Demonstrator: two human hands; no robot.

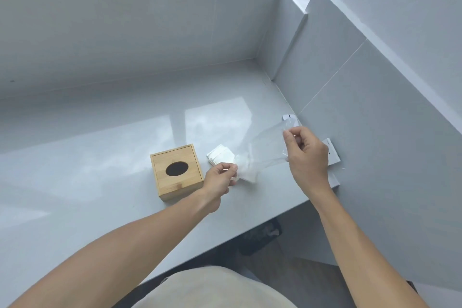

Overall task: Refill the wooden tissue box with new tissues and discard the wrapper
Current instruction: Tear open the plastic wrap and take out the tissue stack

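The wooden tissue box (177,172), with a dark oval opening in its lid, stands on the grey counter (100,157). Right of it, my left hand (220,176) pinches the white tissues (246,170) at the low end of a clear plastic wrapper (265,147). My right hand (306,155) grips the wrapper's upper end, held raised and slanted up to the right. A second white stack of tissues (220,156) lies flat on the counter just behind my left hand.
A tiled wall (362,107) rises close on the right, with a white fitting (333,150) at its base behind my right hand. A dark bin with a black bag (260,235) sits on the floor below the counter's front edge.
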